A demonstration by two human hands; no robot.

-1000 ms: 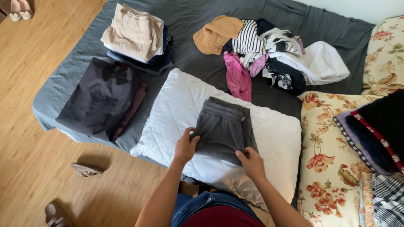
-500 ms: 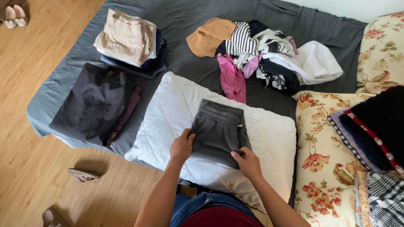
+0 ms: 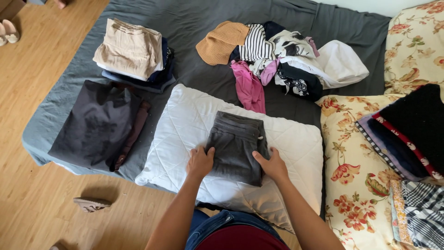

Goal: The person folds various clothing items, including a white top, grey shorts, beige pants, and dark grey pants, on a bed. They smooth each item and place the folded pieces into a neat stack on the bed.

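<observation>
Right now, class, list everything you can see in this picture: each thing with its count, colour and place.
folded garment: one, dark grey, on the white pillow, between both hands
white pillow: one, quilted, at the bed's near edge
bed sheet: one, grey, covering the bed
flat dark garments: a few, charcoal, left of the pillow
folded stack: one, beige on top, navy below, far left
loose clothes pile: one, mixed mustard, striped, pink, white, far centre
floral pillows: at least two, cream with red flowers, right
folded dark stack: one, on the floral pillow
sandal: one, tan, on the wood floor
left hand: one, on the garment's left edge
right hand: one, on its right edge
</observation>
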